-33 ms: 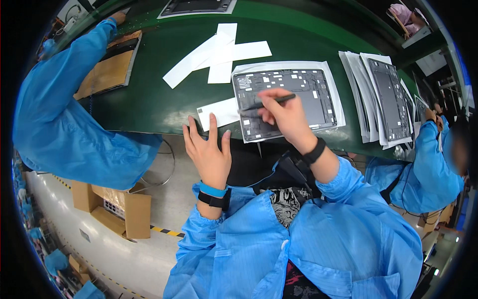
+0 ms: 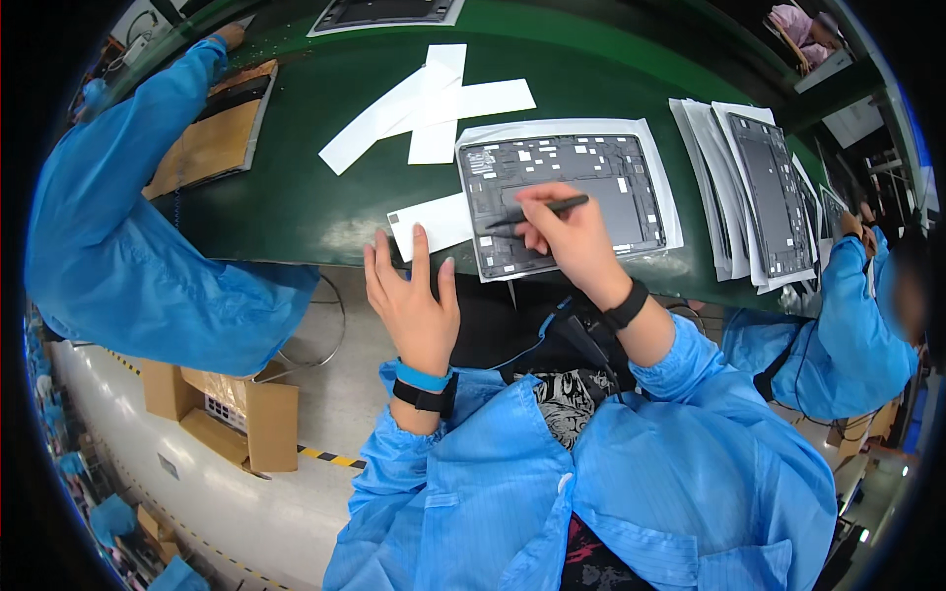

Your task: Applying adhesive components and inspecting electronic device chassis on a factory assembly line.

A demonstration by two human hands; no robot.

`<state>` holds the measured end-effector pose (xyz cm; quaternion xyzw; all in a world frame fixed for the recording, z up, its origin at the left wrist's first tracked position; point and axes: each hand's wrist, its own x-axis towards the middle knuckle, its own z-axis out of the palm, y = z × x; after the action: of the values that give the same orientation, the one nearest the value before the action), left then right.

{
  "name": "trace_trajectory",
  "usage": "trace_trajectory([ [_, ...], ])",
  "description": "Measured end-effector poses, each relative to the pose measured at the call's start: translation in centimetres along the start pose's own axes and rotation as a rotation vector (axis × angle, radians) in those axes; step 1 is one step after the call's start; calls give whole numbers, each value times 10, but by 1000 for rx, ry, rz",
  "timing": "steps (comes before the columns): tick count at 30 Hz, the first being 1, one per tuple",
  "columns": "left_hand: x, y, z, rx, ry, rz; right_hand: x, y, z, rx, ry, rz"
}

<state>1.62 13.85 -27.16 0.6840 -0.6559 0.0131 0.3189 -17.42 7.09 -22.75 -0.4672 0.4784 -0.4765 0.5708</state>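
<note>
Already on panel (image 2: pixel 609 202): white patches (image 2: pixel 525 156) sat
Strip (image 2: pixel 450 219): one square (image 2: pixel 394 218) remained
Left hand (image 2: pixel 419 307): spread, empty
Right hand (image 2: pixel 576 241): pinched tool (image 2: pixel 570 204)

Our right hand (image 2: pixel 574 238) hides part of the dark panel (image 2: pixel 613 197). Over that panel, we cannot tell whether the black tool (image 2: pixel 569 205) touches; beyond it, the upper edge crops a second frame (image 2: pixel 389 12).

Table (image 2: pixel 286 177) is free between brown board (image 2: pixel 209 143) and white strips (image 2: pixel 439 225); stacked panels (image 2: pixel 764 187) block rightward.
</note>
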Motion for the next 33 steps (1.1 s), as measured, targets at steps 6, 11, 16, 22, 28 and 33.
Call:
trace_trajectory([
  [6,4,9,14,85,13,-19,-17,22,-13,-96,-5,-56],
  [11,13,2,16,188,-93,7,-19,20,-8,-108,-18,-80],
  [16,9,9,13,103,-36,39,-18,23,-10,-171,-37,-78],
  [22,-1,28,13,-48,-70,146,-16,28,-11,-185,-44,-86],
  [28,0,32,13,-87,-102,224,-14,28,-14,-188,-73,-78],
  [33,0,48,3,126,-134,220,-13,25,-13,-175,-64,-90],
])
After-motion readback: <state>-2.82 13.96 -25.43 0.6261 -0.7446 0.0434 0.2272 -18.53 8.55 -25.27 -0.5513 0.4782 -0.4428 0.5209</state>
